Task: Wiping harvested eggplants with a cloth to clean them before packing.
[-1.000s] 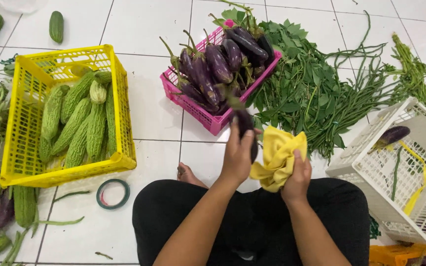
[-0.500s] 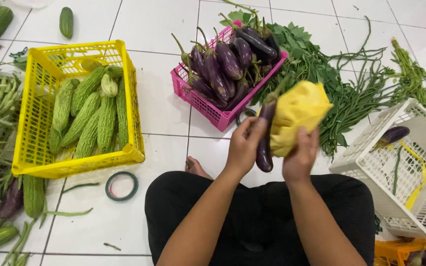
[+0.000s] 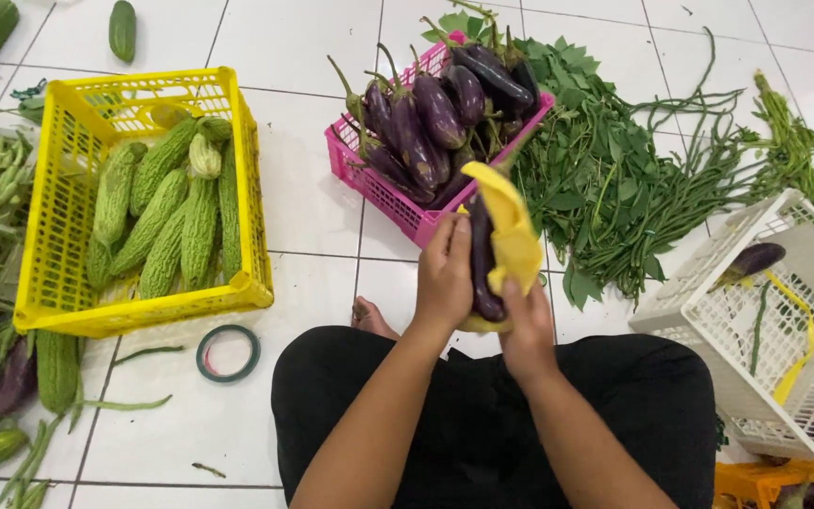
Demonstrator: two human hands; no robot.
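I sit on a white tiled floor. My left hand grips a long dark purple eggplant, held upright over my lap. My right hand presses a yellow cloth against the eggplant's right side and lower end. Just beyond my hands stands a pink basket filled with several more eggplants.
A yellow crate of bitter gourds sits to the left, with a green tape roll below it. Leafy greens and long beans spread at the right. A white basket holds one eggplant. Cucumbers and beans lie at far left.
My left hand lifted an eggplant from the pink basket and brought it upright toward me. The yellow cloth in my right hand came up and now wraps along the eggplant.
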